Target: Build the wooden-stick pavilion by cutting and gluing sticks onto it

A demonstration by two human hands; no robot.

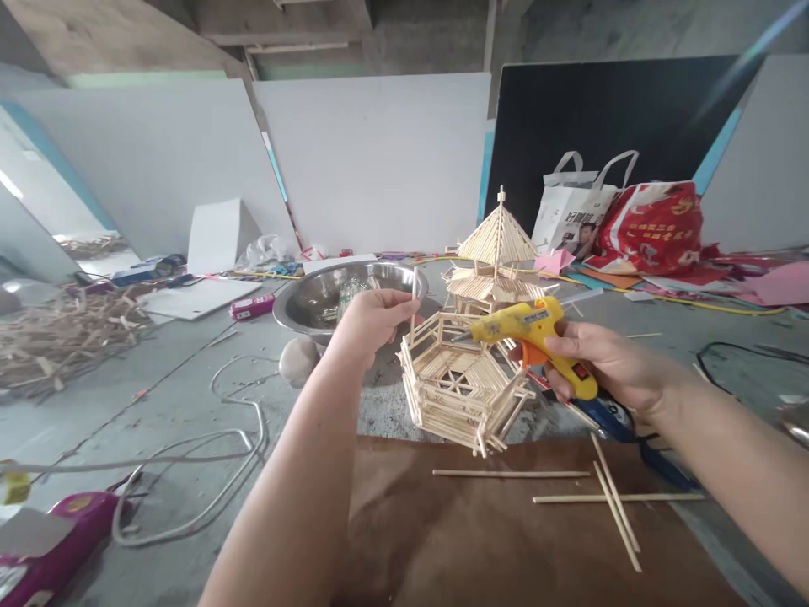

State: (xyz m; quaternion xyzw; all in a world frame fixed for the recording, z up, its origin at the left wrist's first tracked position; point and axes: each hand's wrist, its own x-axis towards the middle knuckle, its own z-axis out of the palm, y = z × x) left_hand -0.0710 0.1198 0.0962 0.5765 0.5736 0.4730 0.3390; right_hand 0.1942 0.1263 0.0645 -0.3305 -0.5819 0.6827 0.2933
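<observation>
An open hexagonal frame of pale, thin wooden sticks (pixel 468 421), with a low railing around its rim and spoke-like sticks across its floor, sits on the grey concrete floor (pixel 208 405), its near corner reaching the edge of a flat brown sheet (pixel 442 548). At the frame's rear left corner, the left hand (pixel 377 320) pinches a short pale wooden stick (pixel 415 288) between thumb and fingers, keeping it roughly upright; whether its lower end touches the railing, I cannot tell. The right hand (pixel 587 358) is wrapped around the handle of a yellow glue gun with an orange trigger (pixel 522 322), its nozzle pointing left above the back part of the frame. Just behind the frame stands a tiered pagoda-like model of the same pale sticks (pixel 496 240), topped by a pointed roof. Left of that is a wide, shiny metal basin (pixel 291 316), partly hidden by the left hand, with a rounded pale stone-like lump (pixel 298 362) near its front. Loose pale sticks (pixel 506 474) lie on the brown sheet, some crossing at the right, near a dark blue tool (pixel 603 417). Farther left are a looped whitish cable (pixel 249 455), a purple device (pixel 76 527) and a heap of short sticks (pixel 56 337). A white printed carrier bag (pixel 569 211) and a bright red bag (pixel 657 228) stand at the back right, before a large black panel (pixel 607 110).
</observation>
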